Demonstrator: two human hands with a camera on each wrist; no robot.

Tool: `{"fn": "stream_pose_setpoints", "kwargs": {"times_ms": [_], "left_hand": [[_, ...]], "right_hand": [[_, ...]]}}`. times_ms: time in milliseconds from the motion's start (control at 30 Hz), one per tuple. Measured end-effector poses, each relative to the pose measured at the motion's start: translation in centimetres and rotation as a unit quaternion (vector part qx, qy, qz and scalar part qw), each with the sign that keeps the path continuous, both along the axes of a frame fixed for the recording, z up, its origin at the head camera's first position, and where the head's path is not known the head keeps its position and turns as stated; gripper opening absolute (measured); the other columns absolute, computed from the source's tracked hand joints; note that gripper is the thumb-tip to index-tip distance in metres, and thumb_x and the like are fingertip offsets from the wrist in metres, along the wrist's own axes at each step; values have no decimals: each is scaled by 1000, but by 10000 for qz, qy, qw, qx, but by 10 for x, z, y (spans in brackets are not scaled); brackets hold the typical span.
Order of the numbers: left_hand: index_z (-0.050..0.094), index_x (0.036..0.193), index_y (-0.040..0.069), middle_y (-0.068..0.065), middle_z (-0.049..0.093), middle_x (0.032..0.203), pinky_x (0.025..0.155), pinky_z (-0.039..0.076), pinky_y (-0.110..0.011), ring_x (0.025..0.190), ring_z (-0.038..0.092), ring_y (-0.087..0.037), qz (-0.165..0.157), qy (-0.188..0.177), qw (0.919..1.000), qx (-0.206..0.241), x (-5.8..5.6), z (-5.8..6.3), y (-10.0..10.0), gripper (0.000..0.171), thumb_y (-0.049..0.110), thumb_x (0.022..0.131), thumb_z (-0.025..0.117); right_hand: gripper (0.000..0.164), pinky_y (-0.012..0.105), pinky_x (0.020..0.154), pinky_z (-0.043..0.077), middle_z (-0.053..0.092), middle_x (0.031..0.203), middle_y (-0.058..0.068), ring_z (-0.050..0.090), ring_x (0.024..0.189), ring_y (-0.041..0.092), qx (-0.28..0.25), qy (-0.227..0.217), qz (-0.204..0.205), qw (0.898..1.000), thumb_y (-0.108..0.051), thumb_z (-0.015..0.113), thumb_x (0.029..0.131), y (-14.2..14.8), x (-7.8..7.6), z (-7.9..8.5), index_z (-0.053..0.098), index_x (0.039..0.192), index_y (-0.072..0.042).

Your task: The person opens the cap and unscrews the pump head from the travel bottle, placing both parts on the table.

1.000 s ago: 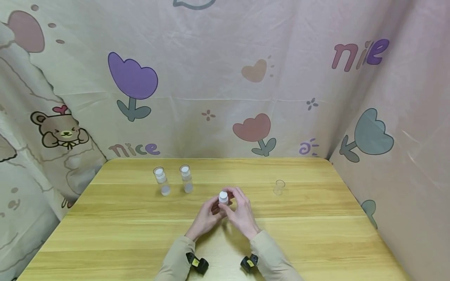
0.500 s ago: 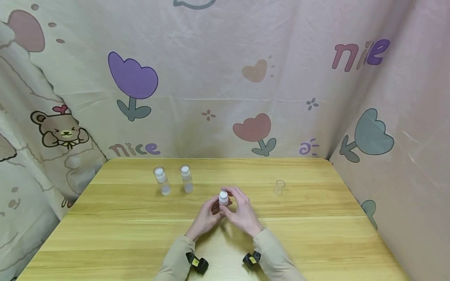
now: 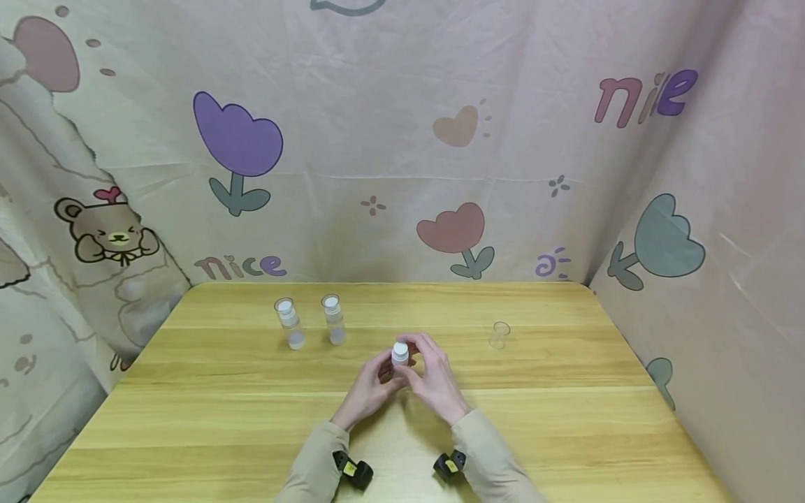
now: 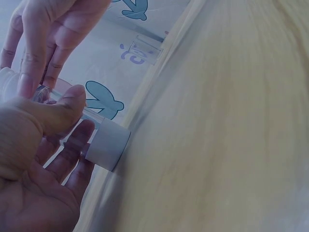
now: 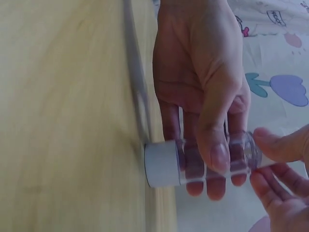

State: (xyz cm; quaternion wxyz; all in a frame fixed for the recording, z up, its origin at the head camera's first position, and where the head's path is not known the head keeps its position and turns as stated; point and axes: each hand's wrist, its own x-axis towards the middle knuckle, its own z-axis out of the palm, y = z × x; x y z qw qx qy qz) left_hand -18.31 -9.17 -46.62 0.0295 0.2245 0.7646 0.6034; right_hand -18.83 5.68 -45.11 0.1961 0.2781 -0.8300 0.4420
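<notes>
One clear, white-topped bottle [image 3: 400, 355] has the left grip [image 3: 366, 388] curled round its body, the right grip [image 3: 435, 383] pinching near its top; two similar bottles [image 3: 288, 318] stand beyond.

Setting: curtained-off work area; wider room type not determinable. Observed: wood-grain desk [image 3: 566, 419], bounded at back and both sides by pale fabric [image 3: 365, 105] printed with tulips [image 3: 239, 143], cartoon bear [image 3: 116, 237], word "nice" [image 3: 248, 268].
</notes>
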Motion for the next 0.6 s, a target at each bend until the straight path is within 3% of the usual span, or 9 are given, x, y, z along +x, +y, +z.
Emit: {"fn": "stream_pose_setpoints", "kwargs": {"times_ms": [233,400,600], "left_hand": [[46,122,-3,-21,58,116,97,45,-36,111,54,-32,-70,30,10000,39,0,-1,0,45,-1,79,61],[49,118,-4,-20,59,115,95,47,-25,110,55,-30,-47,-49,9999,82,-1,-1,0,42,-6,78,59],[46,121,-5,-26,54,119,98,44,-36,111,53,-34,-91,-23,9998,163,-2,-1,-1,44,-6,79,59]], "right_hand": [[53,31,91,49,55,114,-3,55,102,9,338,19,294,9990,-9,70,73,5,-2,-1,48,121,-14],[54,29,92,49,55,113,-1,55,103,11,439,313,24,9985,-17,73,72,0,-2,-2,48,120,-12],[46,25,87,51,57,106,0,57,96,11,263,438,-216,9985,-13,72,73,-4,-1,-4,52,114,-9]]}}
